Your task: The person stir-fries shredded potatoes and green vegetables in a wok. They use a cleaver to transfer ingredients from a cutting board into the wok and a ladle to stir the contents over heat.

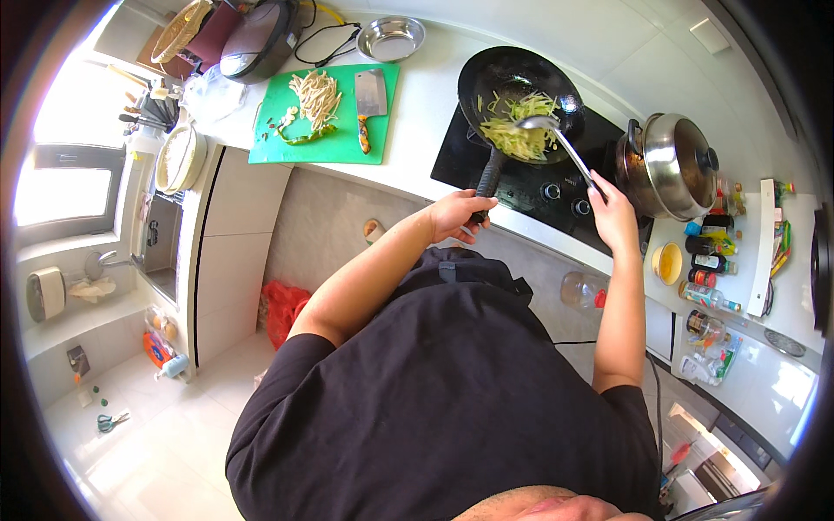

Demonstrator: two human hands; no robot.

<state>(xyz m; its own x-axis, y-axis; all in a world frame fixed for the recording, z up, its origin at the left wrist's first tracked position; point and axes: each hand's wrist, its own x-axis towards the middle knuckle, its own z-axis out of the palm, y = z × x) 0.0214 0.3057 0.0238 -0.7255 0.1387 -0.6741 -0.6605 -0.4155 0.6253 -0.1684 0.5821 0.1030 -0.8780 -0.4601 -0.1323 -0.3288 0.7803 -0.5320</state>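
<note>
A black wok [565, 98] stands on the black glass cooktop [449, 156], holding pale green shredded vegetables [515, 137]. My left hand [459, 215] is closed round the end of the wok's ribbed black handle [490, 176]. In my right hand [611, 205] is the shaft of a metal ladle [573, 153], its bowl resting among the shreds. Left of the cooktop lies a green cutting board [306, 153] with pale strips [317, 98], a green pepper [309, 137], small white pieces and a cleaver [371, 94] with a patterned handle.
A lidded steel pot [671, 166] stands right of the wok, near a yellow bowl [667, 264] and several seasoning bottles [707, 262]. Behind the board are a steel basin [391, 39] and a dark appliance [257, 39]. A plastic jug [582, 290] stands low beside my right forearm.
</note>
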